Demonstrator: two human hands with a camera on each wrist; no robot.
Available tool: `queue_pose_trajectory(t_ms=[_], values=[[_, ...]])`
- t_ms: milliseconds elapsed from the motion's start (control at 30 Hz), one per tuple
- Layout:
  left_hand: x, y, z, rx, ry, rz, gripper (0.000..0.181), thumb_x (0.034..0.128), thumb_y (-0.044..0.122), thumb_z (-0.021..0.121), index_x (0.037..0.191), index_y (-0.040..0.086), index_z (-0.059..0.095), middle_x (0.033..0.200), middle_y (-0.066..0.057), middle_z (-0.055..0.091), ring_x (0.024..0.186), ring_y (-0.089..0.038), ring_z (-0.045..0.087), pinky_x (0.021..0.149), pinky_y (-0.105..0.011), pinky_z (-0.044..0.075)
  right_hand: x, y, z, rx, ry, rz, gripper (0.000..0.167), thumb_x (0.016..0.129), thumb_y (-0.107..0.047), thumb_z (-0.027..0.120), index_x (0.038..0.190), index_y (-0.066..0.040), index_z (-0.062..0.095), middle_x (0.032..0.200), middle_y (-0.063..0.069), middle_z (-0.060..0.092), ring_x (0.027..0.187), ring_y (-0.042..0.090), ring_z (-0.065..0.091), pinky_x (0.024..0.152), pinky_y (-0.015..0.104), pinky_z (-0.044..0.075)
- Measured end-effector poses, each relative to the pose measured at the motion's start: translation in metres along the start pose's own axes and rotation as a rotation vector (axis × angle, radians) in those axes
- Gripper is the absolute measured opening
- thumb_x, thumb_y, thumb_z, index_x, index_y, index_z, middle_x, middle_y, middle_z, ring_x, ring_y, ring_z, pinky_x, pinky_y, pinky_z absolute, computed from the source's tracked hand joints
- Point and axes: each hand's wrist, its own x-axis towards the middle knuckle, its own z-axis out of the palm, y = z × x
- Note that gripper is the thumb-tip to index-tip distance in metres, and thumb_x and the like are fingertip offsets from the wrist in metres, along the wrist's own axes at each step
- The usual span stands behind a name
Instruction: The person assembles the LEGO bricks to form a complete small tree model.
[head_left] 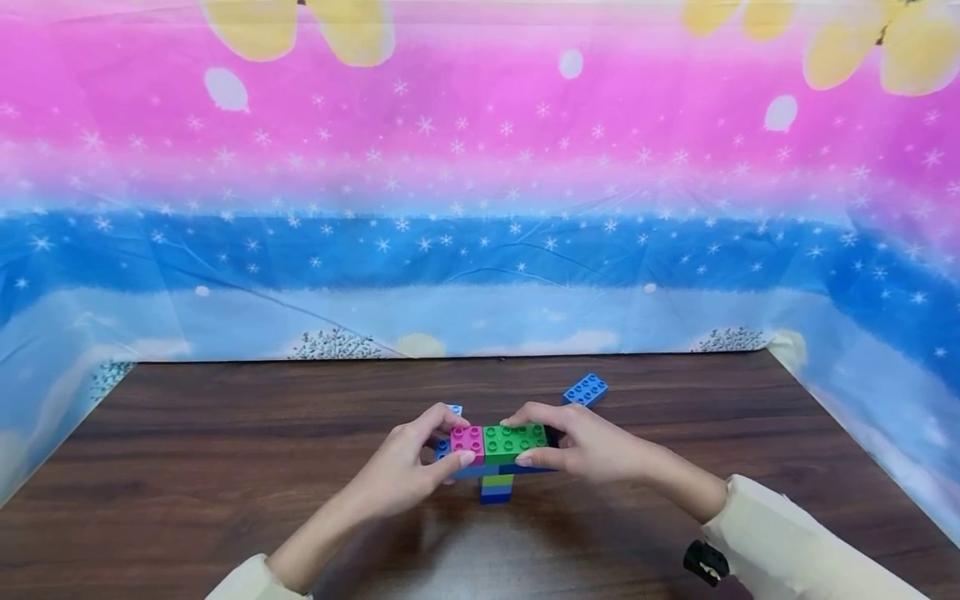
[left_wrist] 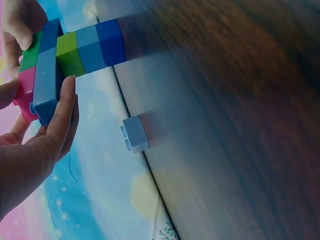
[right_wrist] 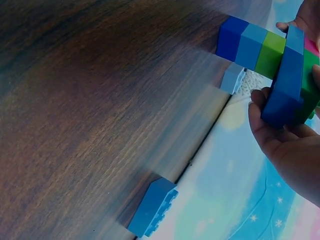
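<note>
A T-shaped stack of toy building bricks stands on the table between both hands. Its top has a pink brick (head_left: 467,443) on the left beside a longer green brick (head_left: 515,443). Underneath run a medium-blue brick (left_wrist: 46,80) and a darker blue brick (right_wrist: 282,102). The narrow stem has a lime-green brick (left_wrist: 71,55), a blue brick (left_wrist: 91,48) and a dark-blue brick (left_wrist: 110,42) at the bottom. My left hand (head_left: 405,462) grips the pink end, with fingertips beside the medium-blue brick. The right hand (head_left: 588,442) holds the green end, fingers against the darker blue brick.
Behind the stack, a loose blue brick (head_left: 586,389) lies studs up on the brown wooden table (head_left: 225,442). A small light-blue brick (left_wrist: 136,134) sits beyond the left hand. A black clip (head_left: 706,562) is by the right sleeve. Printed cloth (head_left: 480,250) borders the table.
</note>
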Motion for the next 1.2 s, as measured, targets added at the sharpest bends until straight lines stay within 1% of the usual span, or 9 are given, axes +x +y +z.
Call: queue_pose_trajectory(t_ms=[133, 233, 367, 433, 567, 633, 700, 967, 1200], values=[[0.0012, 0.0010, -0.0005, 0.040, -0.014, 0.011, 0.027, 0.0901, 0.016, 0.059, 0.114, 0.006, 0.051, 0.103, -0.011, 0.058, 0.079, -0.019, 0.059, 0.061, -0.029, 0.053, -0.0001, -0.0004, -0.0013, -0.002, -0.003, 0.009, 0.034, 0.091, -0.026, 0.058, 0.123, -0.018, 0.052, 0.086, -0.007, 0.057, 0.062, 0.014, 0.046, 0.057, 0.026, 0.043], [0.0017, 0.0023, -0.0018, 0.069, -0.023, 0.019, 0.029, 0.0903, 0.017, 0.059, 0.117, 0.006, 0.054, 0.099, -0.009, 0.059, 0.074, -0.018, 0.059, 0.061, -0.027, 0.051, -0.0001, -0.0001, -0.0020, -0.006, -0.004, 0.009, 0.034, 0.090, -0.026, 0.058, 0.123, -0.018, 0.052, 0.084, -0.007, 0.057, 0.061, 0.013, 0.045, 0.057, 0.025, 0.042], [0.0030, 0.0028, -0.0027, 0.124, -0.019, 0.034, 0.030, 0.0900, 0.023, 0.059, 0.115, 0.006, 0.056, 0.092, -0.002, 0.060, 0.074, -0.013, 0.055, 0.061, -0.025, 0.048, -0.0006, 0.0012, -0.0027, -0.001, -0.002, 0.008, 0.034, 0.090, -0.027, 0.059, 0.122, -0.019, 0.052, 0.080, -0.006, 0.055, 0.057, 0.012, 0.043, 0.055, 0.022, 0.041], [0.0037, 0.0028, -0.0026, 0.135, -0.016, 0.042, 0.030, 0.0898, 0.024, 0.060, 0.114, 0.007, 0.057, 0.090, -0.001, 0.059, 0.071, -0.013, 0.054, 0.059, -0.025, 0.048, -0.0005, 0.0019, -0.0029, 0.007, -0.002, 0.006, 0.034, 0.090, -0.027, 0.059, 0.122, -0.019, 0.052, 0.079, -0.006, 0.055, 0.058, 0.011, 0.043, 0.054, 0.022, 0.041], [0.0046, 0.0034, -0.0020, 0.090, -0.023, 0.045, 0.028, 0.0891, 0.022, 0.061, 0.111, 0.004, 0.056, 0.088, -0.004, 0.059, 0.064, -0.017, 0.057, 0.055, -0.029, 0.050, 0.0003, 0.0030, -0.0028, 0.001, -0.006, 0.006, 0.034, 0.090, -0.028, 0.058, 0.122, -0.019, 0.052, 0.081, -0.006, 0.055, 0.058, 0.011, 0.043, 0.055, 0.022, 0.040], [0.0048, 0.0039, -0.0019, 0.047, -0.027, 0.035, 0.027, 0.0890, 0.019, 0.061, 0.110, 0.003, 0.056, 0.088, -0.007, 0.058, 0.064, -0.020, 0.058, 0.055, -0.031, 0.052, 0.0008, 0.0030, -0.0028, -0.008, -0.007, 0.001, 0.034, 0.090, -0.028, 0.058, 0.123, -0.019, 0.052, 0.082, -0.007, 0.056, 0.058, 0.010, 0.042, 0.054, 0.022, 0.040], [0.0048, 0.0046, -0.0017, 0.028, -0.027, 0.025, 0.026, 0.0889, 0.018, 0.061, 0.110, 0.002, 0.056, 0.090, -0.008, 0.058, 0.065, -0.022, 0.058, 0.057, -0.031, 0.053, 0.0011, 0.0029, -0.0029, -0.020, -0.007, -0.007, 0.035, 0.090, -0.028, 0.058, 0.123, -0.018, 0.052, 0.082, -0.007, 0.056, 0.057, 0.010, 0.041, 0.054, 0.022, 0.040], [0.0056, 0.0056, -0.0002, 0.023, -0.023, 0.010, 0.024, 0.0888, 0.015, 0.061, 0.108, 0.001, 0.057, 0.091, -0.009, 0.058, 0.068, -0.024, 0.058, 0.057, -0.029, 0.053, 0.0011, 0.0024, -0.0031, -0.016, -0.008, -0.020, 0.036, 0.089, -0.028, 0.059, 0.123, -0.016, 0.052, 0.089, -0.008, 0.058, 0.061, 0.010, 0.047, 0.057, 0.025, 0.044], [0.0046, 0.0039, 0.0007, 0.008, -0.003, -0.013, 0.031, 0.0872, 0.016, 0.063, 0.112, -0.001, 0.056, 0.091, -0.010, 0.058, 0.064, -0.023, 0.059, 0.057, -0.030, 0.053, 0.0003, 0.0036, -0.0029, -0.020, -0.006, -0.012, 0.037, 0.089, -0.028, 0.059, 0.124, -0.017, 0.051, 0.089, -0.009, 0.058, 0.060, 0.010, 0.045, 0.057, 0.025, 0.043]])
